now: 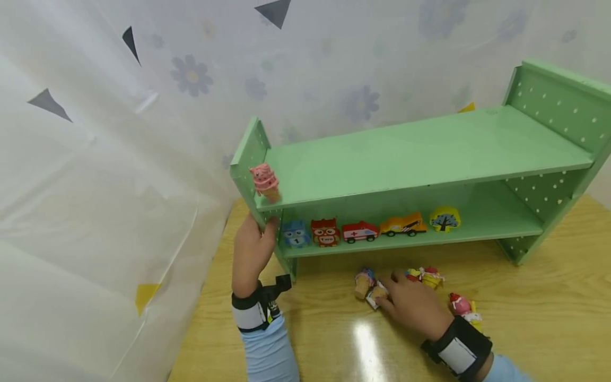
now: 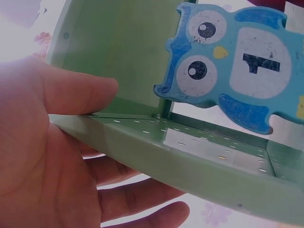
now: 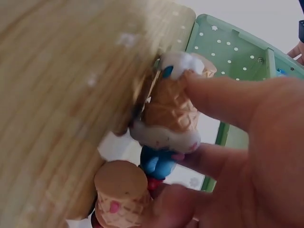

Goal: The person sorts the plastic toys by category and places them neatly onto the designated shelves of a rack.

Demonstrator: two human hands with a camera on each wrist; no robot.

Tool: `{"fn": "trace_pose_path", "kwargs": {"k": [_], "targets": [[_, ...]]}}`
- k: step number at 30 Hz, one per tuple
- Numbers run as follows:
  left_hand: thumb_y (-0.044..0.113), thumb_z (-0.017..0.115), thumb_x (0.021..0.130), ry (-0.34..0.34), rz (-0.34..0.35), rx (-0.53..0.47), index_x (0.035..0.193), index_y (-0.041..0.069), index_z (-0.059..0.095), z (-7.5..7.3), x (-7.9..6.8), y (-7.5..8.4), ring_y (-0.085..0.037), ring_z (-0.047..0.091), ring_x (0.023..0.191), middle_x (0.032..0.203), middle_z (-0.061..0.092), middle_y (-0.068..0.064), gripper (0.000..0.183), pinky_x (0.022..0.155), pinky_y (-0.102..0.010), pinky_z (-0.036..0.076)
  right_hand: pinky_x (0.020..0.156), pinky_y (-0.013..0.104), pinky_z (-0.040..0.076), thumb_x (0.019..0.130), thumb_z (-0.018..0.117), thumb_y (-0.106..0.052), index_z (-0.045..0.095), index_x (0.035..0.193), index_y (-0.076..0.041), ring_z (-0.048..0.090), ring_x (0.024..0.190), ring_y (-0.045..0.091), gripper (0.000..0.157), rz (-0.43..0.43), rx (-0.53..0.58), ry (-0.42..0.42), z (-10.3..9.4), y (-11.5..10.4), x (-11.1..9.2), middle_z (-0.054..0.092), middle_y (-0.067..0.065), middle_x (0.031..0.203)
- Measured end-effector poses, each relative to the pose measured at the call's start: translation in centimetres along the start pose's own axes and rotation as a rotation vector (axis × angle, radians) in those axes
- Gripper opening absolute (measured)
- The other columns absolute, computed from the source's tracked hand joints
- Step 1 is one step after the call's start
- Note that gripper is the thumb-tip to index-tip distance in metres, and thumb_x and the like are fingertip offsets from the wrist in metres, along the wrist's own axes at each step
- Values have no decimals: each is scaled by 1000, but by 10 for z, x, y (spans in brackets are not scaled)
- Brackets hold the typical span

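My left hand point(image 1: 250, 254) grips the left side panel of a green two-tier shelf point(image 1: 396, 159), thumb on the inner face and fingers along the outer one. A blue owl block point(image 2: 261, 61) marked 1 stands close to that thumb. On the wooden table, my right hand point(image 1: 415, 305) pinches a toy ice cream point(image 3: 173, 104) with a waffle cone, white trim and a blue part. Another toy ice cream cone point(image 1: 362, 285) lies just left of it. A pink toy ice cream point(image 1: 264, 180) stands on the upper tier's left end.
The lower tier holds a red owl block point(image 1: 326, 232), a red ambulance point(image 1: 360, 232), an orange tow truck point(image 1: 403, 225) and a yellow tree block point(image 1: 445, 218). More toy treats point(image 1: 431, 277) lie beyond my right hand, and a pink-topped one point(image 1: 460, 304) beside the right wrist.
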State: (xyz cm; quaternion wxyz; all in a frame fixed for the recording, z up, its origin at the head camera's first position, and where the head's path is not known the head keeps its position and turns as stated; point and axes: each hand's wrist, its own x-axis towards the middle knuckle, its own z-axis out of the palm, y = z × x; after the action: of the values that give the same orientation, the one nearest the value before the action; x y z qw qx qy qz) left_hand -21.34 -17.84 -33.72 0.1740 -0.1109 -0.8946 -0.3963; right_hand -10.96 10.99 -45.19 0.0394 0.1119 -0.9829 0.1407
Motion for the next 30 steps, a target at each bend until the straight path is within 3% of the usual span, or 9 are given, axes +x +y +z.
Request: {"fn": "trace_pose_path", "kwargs": {"k": [5, 11, 21, 25, 30], "targets": [[35, 48, 97, 7, -6, -2, 117, 14, 54, -1, -1, 2, -27, 61, 98, 109, 64, -12, 30, 82, -49, 49, 41, 26, 32, 78, 73, -43, 67, 115, -10, 44, 53, 10, 49, -12, 0, 48, 1, -2, -1, 62, 12, 92], [35, 48, 97, 20, -3, 12, 119, 14, 53, 0, -2, 5, -28, 61, 102, 113, 64, -13, 32, 84, -51, 49, 45, 24, 30, 74, 77, -40, 70, 114, -15, 39, 59, 8, 48, -51, 30, 132, 6, -3, -4, 51, 0, 78], [37, 47, 97, 17, -19, 40, 113, 11, 54, 3, -5, 1, -29, 58, 86, 95, 61, -14, 31, 74, -47, 47, 51, 22, 36, 74, 78, -11, 67, 116, -12, 40, 62, 9, 44, -104, 296, 120, 10, -8, -8, 45, 6, 90], [37, 47, 98, 19, -7, 48, 110, 11, 53, 3, -6, 1, -27, 51, 72, 79, 52, -11, 29, 65, -40, 42, 59, 27, 40, 71, 76, -4, 68, 113, -13, 43, 71, 13, 43, -163, 251, 160, 8, -7, -8, 47, 5, 91], [32, 45, 99, 29, 27, 46, 96, 11, 48, 3, -5, 3, -23, 37, 53, 65, 36, -6, 22, 55, -34, 33, 66, 39, 48, 64, 71, 8, 68, 108, -15, 54, 84, 22, 49, -316, 131, 275, 4, -3, -6, 58, 11, 94]]}}
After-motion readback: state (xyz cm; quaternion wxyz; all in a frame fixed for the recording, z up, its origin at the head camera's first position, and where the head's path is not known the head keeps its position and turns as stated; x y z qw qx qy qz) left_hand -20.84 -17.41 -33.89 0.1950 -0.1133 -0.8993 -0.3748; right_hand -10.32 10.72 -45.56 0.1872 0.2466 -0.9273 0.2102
